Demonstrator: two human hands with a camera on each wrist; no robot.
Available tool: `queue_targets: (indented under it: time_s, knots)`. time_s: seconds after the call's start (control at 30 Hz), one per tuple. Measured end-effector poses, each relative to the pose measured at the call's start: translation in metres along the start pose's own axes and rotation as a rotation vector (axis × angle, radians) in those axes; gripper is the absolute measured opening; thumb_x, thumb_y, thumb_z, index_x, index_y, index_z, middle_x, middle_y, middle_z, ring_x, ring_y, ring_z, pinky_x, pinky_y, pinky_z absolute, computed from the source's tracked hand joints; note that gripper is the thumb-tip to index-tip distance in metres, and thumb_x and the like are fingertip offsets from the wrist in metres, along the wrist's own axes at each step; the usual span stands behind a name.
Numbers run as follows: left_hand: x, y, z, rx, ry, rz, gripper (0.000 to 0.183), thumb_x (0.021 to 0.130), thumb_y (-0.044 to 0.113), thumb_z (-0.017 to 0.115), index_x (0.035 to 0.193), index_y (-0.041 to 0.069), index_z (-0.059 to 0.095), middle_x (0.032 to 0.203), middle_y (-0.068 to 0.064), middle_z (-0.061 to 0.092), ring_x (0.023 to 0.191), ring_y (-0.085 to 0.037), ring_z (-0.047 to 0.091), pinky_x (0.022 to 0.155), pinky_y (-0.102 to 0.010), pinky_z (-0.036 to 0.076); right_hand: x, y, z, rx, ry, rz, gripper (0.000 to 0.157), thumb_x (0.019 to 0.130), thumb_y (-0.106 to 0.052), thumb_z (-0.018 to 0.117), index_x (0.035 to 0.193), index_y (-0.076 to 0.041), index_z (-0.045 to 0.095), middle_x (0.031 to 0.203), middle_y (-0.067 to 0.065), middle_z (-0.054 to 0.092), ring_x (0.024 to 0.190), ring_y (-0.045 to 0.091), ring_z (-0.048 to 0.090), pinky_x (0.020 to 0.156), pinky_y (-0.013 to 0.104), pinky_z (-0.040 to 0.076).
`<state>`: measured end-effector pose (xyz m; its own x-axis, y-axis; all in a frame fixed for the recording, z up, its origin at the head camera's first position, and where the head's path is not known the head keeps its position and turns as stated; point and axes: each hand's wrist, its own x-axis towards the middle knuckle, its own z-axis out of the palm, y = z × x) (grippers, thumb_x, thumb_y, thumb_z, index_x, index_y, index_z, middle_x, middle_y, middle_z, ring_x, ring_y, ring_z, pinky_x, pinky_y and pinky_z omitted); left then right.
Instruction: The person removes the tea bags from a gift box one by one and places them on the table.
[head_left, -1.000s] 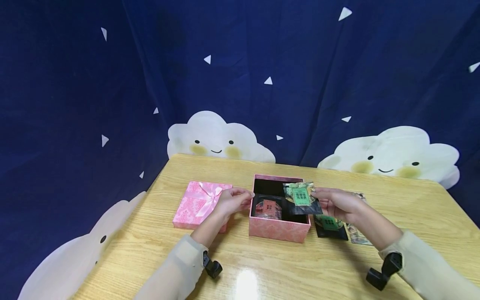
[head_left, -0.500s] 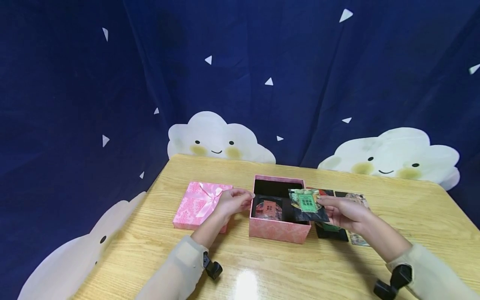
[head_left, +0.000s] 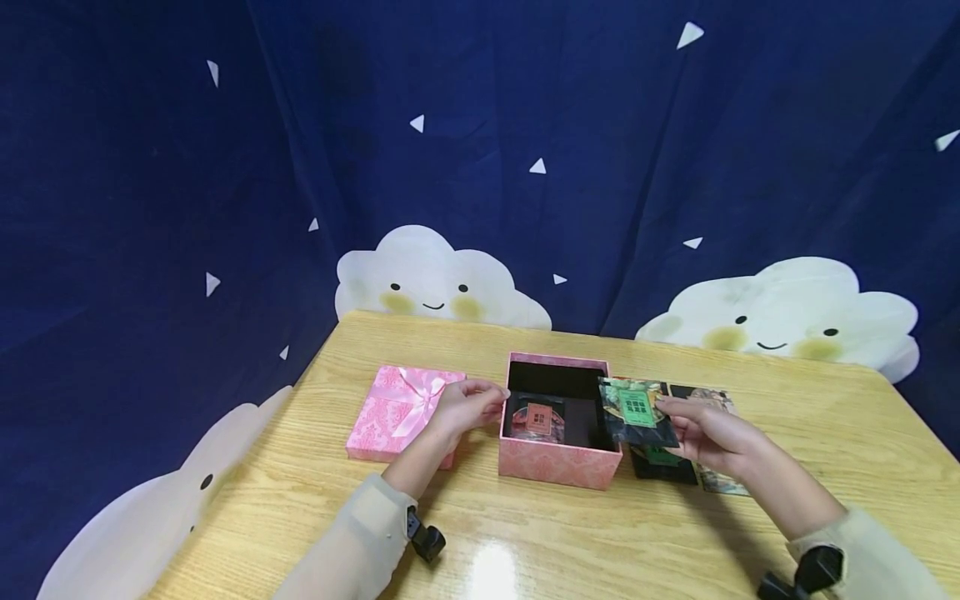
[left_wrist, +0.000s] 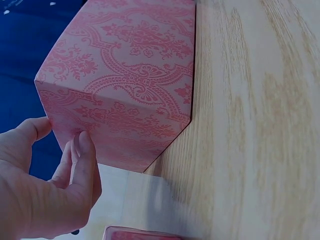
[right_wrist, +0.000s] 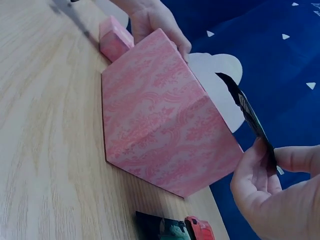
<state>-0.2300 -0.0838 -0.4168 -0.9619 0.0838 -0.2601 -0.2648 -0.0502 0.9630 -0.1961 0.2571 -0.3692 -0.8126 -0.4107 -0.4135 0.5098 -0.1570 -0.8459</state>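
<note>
An uncovered pink patterned gift box [head_left: 558, 462] stands mid-table in the head view. At its left wall is my left hand [head_left: 468, 408]; the left wrist view shows the thumb at the rim and the fingertips against the outside, pinching the wall [left_wrist: 110, 120]. Inside the box, on the left, lies a dark packet with a red label [head_left: 538, 417]. My right hand [head_left: 708, 429] pinches a dark packet with a green label [head_left: 637, 408] between thumb and fingers. This packet hangs over the box's right rim, tilted; the right wrist view shows it edge-on [right_wrist: 247, 110].
The pink lid [head_left: 386, 408] with a ribbon bow lies left of the box. Several other packets [head_left: 667, 467] lie on the wooden table [head_left: 570, 542] to the right, partly hidden under my right hand. A dark blue curtain [head_left: 480, 125] with clouds hangs behind.
My right hand has carried the green-labelled packet rightward and slightly down, from over the inside of the box to its right rim. The left hand and box have not moved.
</note>
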Motion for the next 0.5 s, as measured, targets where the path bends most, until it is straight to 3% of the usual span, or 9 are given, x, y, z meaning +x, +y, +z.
queue_targets:
  time_s: [0.23, 0.5]
  knots:
    - [0.002, -0.001, 0.0, 0.005, -0.003, 0.008, 0.021, 0.084, 0.009, 0.066, 0.101, -0.004, 0.065, 0.079, -0.001, 0.069, 0.071, -0.007, 0.065, 0.089, -0.038, 0.06, -0.005, 0.001, -0.01, 0.116, -0.007, -0.009, 0.021, 0.099, -0.015, 0.05, 0.089, -0.016, 0.068, 0.078, -0.008, 0.069, 0.076, 0.005, 0.069, 0.081, 0.028, 0.062]
    - [0.002, -0.001, 0.0, 0.009, 0.0, 0.008, 0.022, 0.085, 0.01, 0.066, 0.102, -0.004, 0.065, 0.088, -0.009, 0.072, 0.073, -0.007, 0.065, 0.09, -0.038, 0.059, -0.008, 0.007, -0.021, 0.148, -0.059, 0.0, 0.026, 0.102, -0.016, 0.044, 0.091, -0.016, 0.068, 0.082, -0.008, 0.072, 0.083, 0.006, 0.07, 0.082, 0.029, 0.061]
